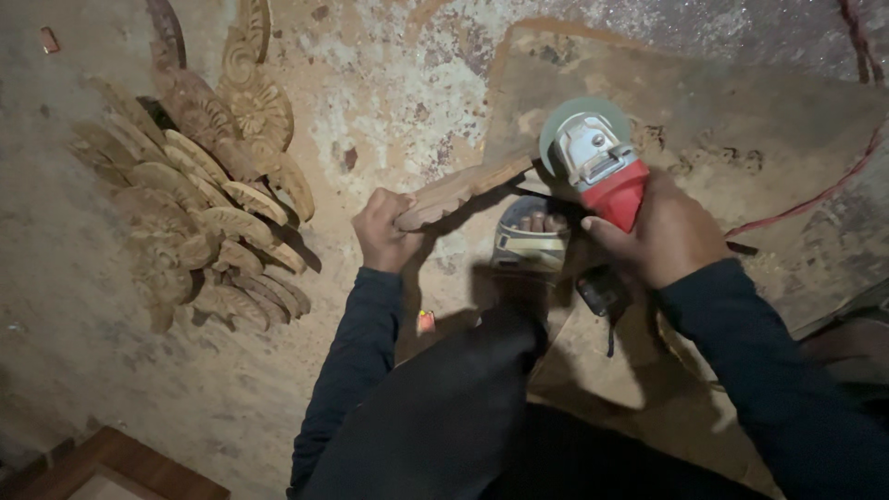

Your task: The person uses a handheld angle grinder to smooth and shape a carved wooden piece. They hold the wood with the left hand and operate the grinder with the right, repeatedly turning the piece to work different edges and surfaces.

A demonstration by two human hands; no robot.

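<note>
Head view: a dusty, stained floor (389,102) is looked down on from above. At the far left, a heap of carved wooden pieces (199,213) is spread on the floor, leaf-shaped ones overlapping one another and a few scrolled ones laid above them. At the bottom left corner, the edge of a wooden frame (120,468) is seen. Nearer the middle, the left hand (384,231) is closed in a fist around the lower end of a long carved strip of wood (458,190), which is held tilted, its upper end raised toward the right. A small red and yellow object (425,321) lies on the floor just below that arm. A sandalled foot (535,239) is set under the strip, on a large flat sheet of brown board (741,111). To the right, the right hand (662,236) is wrapped tightly around the red body of an angle grinder (602,167), whose round disc is held against the upper end of the strip. A red cable (815,194) is trailed across the board at the far right.
</note>
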